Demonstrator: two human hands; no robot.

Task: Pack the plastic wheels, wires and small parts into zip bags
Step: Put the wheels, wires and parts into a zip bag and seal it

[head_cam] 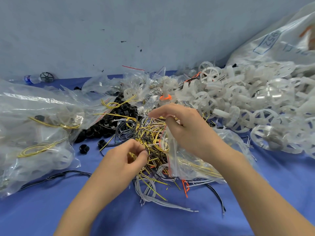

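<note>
Where wires [150,133] tangle, wheels [247,99] heaped right, bags [34,116] left.

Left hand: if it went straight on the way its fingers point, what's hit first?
The wire tangle, where the left hand pinches strands; beyond that, likely the zip bag held by the right hand.

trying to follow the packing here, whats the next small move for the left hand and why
Probably lift the pinched wires into the zip bag: the left hand pinches strands from the wire pile, and the right hand holds the bag's red-lined mouth beside it.
</note>
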